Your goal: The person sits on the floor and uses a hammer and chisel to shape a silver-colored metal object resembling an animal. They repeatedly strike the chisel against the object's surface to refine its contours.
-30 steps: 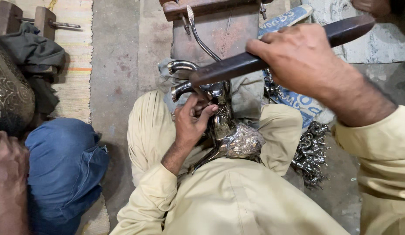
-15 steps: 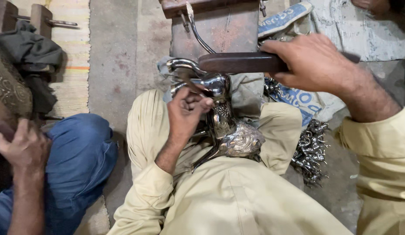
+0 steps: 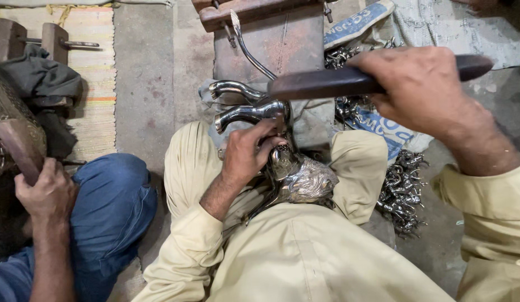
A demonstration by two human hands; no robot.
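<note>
Left hand [image 3: 247, 156] clamped round the shiny embossed metal vessel [image 3: 296, 176] braced in the lap, steadying it; right hand [image 3: 419, 92] fisted on the dark wooden mallet [image 3: 332, 83] poised above.

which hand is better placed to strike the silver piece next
Right, probably. The right hand holds the dark wooden mallet raised just above the silver metal piece, while the left hand is busy gripping that piece steady.

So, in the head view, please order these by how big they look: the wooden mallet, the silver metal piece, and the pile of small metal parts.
1. wooden mallet, though it is nearest the camera, so unsure.
2. silver metal piece and pile of small metal parts look alike in size; I cannot rank them.
</note>
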